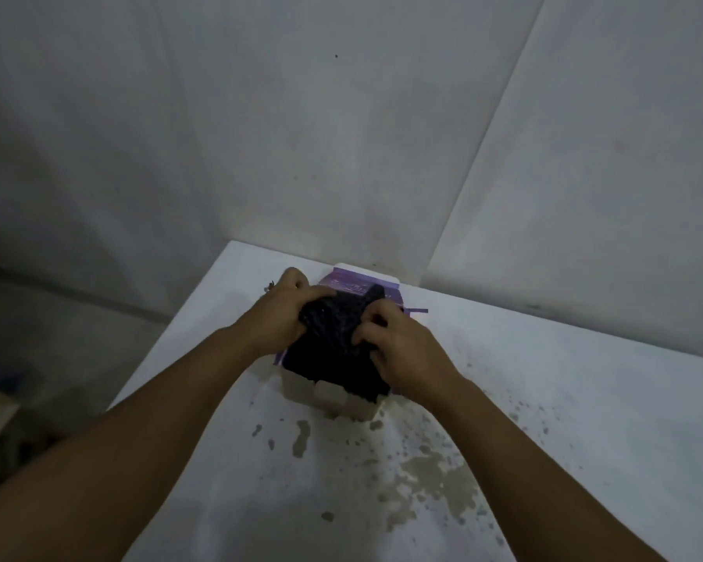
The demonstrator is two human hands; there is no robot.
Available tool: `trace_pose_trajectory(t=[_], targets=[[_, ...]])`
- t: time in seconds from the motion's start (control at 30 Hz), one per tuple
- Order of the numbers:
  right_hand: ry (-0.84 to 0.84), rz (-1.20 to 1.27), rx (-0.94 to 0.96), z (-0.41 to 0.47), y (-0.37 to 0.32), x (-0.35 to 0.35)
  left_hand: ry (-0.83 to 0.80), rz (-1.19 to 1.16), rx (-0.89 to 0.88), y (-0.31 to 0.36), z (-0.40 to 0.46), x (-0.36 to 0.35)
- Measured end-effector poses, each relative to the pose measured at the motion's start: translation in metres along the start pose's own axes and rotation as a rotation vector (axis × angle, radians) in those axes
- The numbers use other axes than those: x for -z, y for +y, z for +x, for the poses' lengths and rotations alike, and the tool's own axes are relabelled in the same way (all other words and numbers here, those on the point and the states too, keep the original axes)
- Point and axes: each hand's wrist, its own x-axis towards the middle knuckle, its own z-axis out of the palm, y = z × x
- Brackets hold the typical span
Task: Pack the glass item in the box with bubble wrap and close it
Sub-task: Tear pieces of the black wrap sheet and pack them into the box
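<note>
A small open box (pixel 333 395), pale outside and purple inside, stands on the white table near the far corner. Its purple lid flap (pixel 362 283) stands up at the back. A dark bundle of bubble wrap (pixel 333 338) fills the box mouth and bulges above it. My left hand (pixel 285 310) grips the bundle's left upper edge. My right hand (pixel 398 346) clutches its right side, fingers dug into the wrap. The glass item itself is hidden inside the wrap.
The white table (pixel 544 399) is stained with brownish splotches (pixel 435 472) in front of the box. Grey walls meet in a corner just behind the box. The table's left edge drops off to a dim floor.
</note>
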Motion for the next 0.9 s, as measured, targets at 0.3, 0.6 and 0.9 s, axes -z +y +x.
trace_pose_trajectory(t=[0.3, 0.6, 0.9], targets=[[-0.186, -0.112, 0.128, 0.019, 0.007, -0.064, -0.171, -0.197, -0.081, 0.0, 0.017, 0.009], [-0.455, 0.172, -0.004, 0.009, 0.015, -0.054, -0.37, 0.277, -0.261, 0.007, 0.028, -0.033], [-0.218, -0.209, -0.262, 0.0, -0.002, -0.05, 0.223, 0.375, -0.209, 0.011, -0.004, -0.023]])
